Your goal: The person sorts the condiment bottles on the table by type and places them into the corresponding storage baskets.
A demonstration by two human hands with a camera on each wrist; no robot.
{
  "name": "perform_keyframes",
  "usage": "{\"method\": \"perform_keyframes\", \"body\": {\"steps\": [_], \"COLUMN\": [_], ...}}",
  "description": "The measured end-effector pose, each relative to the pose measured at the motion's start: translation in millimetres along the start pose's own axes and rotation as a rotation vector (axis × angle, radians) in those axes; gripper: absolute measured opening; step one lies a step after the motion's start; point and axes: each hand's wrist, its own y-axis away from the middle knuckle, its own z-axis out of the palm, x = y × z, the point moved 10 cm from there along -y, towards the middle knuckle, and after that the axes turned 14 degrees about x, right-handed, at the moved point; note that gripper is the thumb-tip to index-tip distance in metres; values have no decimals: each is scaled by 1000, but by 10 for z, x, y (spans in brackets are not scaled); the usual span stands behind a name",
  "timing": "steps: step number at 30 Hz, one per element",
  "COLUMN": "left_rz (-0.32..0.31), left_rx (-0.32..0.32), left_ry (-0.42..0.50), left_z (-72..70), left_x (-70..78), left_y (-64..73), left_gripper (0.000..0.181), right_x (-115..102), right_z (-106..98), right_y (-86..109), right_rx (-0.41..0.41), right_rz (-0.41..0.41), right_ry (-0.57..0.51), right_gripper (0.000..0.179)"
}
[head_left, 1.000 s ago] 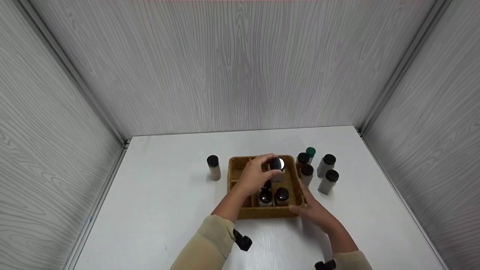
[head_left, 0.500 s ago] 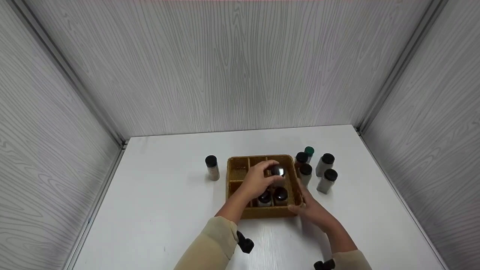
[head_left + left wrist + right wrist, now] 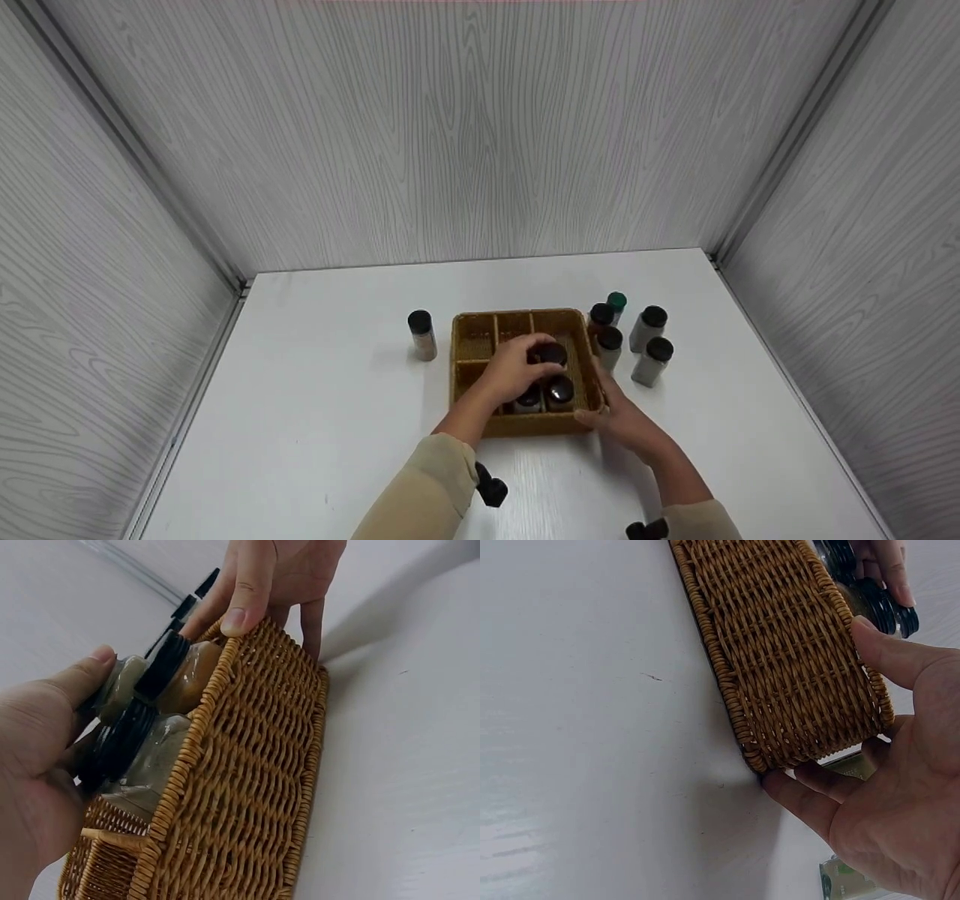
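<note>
My left hand (image 3: 514,369) holds a black-lidded glass jar (image 3: 553,354) by its top, thumb and fingers on opposite sides, down inside the large right compartment of a brown wicker basket (image 3: 536,426). Just in front of it in that compartment stand two more black-lidded jars. One has orange-brown contents (image 3: 196,675) in the left wrist view; the other is pale (image 3: 154,757). My right hand (image 3: 622,412) grips the basket's near right corner. In the right wrist view its thumb lies over the rim and its fingers are against the side and lower edge.
Right of the basket stand several jars, among them a green-capped one (image 3: 616,300) and two greyish ones with black lids, one farther back (image 3: 649,328) and one nearer (image 3: 651,367). A slim black-capped jar (image 3: 424,337) stands to the left. Wood-grain panels enclose the white table (image 3: 337,420).
My left hand has lowered the jar into the basket, moving it slightly toward me, behind the two front jars. My right hand has kept its grip on the basket corner.
</note>
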Motion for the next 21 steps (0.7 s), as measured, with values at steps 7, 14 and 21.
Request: {"method": "perform_keyframes", "body": {"steps": [7, 14, 21], "left_rz": [28, -6, 4], "left_rx": [-49, -76, -101], "left_ry": [-80, -97, -129], "left_z": [66, 60, 90], "left_x": [-7, -76, -55], "left_y": [-2, -23, -50], "left_gripper": [47, 43, 43], "right_x": [-13, -28, 8], "right_z": [-9, 11, -12], "right_y": [8, 11, 5], "right_rx": [5, -7, 3], "right_rz": [-4, 7, 17], "right_ry": [8, -15, -9], "right_gripper": [111, 111, 111]}}
